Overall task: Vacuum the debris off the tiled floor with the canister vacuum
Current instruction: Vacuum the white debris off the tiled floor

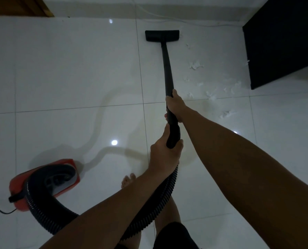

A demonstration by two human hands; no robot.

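A black vacuum wand (167, 69) reaches forward over the glossy white tiled floor (68, 78), its flat black floor head (162, 35) resting near the far wall. My right hand (175, 103) grips the wand's lower part. My left hand (164, 151) grips the cuff just behind it, where the ribbed black hose (47, 212) starts. The hose loops down past my legs to the red canister vacuum (42, 184) at the lower left. White paper scraps (196, 65) lie scattered to the right of the wand, with more scraps (225, 114) nearer to me.
A black cabinet (282, 42) stands at the upper right, with scraps close to its base. A white cable (167, 17) runs along the far wall. A wooden door frame (42, 8) is at the upper left. The vacuum's black power cord (2, 210) trails off left. My bare foot (128, 180) stands near the hose.
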